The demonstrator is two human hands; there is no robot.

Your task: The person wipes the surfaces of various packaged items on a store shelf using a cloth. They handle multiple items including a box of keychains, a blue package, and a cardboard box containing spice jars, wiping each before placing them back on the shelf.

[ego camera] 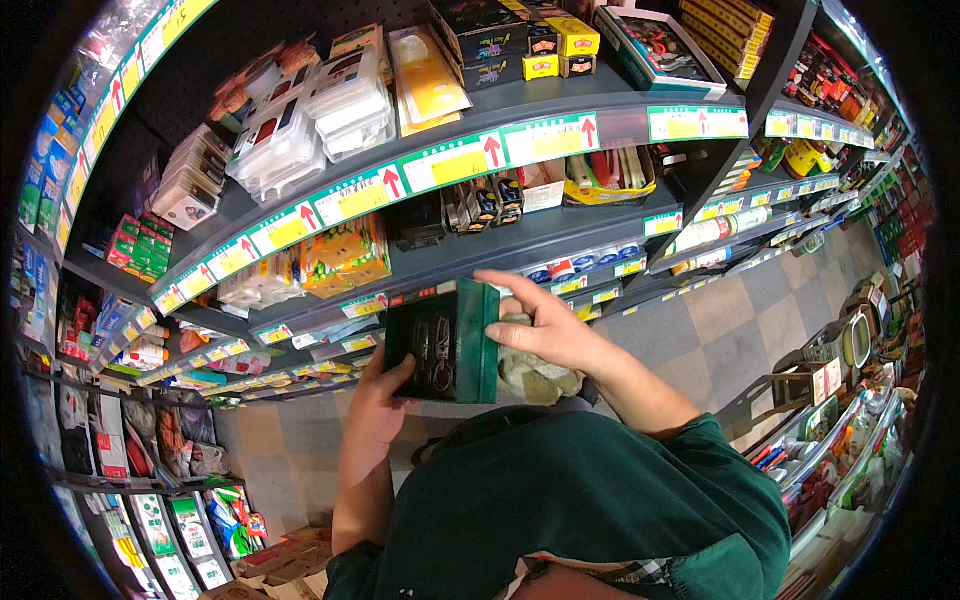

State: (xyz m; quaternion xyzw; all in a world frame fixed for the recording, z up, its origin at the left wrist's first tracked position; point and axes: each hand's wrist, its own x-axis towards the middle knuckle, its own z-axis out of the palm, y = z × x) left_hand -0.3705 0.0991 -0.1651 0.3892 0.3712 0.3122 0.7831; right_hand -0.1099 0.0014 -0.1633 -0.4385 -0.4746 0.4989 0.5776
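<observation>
A flat dark green box [439,345] with a picture of a keyring-like item on its dark face is held in front of my body. My left hand [384,386] grips its left side, thumb lying on the face. At the right end, my right hand [541,326] pinches the green edge between thumb and fingers. Just below the right hand a fuzzy grey and beige thing [534,371] shows; what it is I cannot tell. The box's underside is hidden.
A dark shelf edge with price labels [450,166] curves close beyond the box. Above stand clear plastic cases [349,101], small yellow boxes [574,36] and an open tray [660,49]. Cardboard boxes [289,562] lie at lower left, and goods racks [832,442] stand at right.
</observation>
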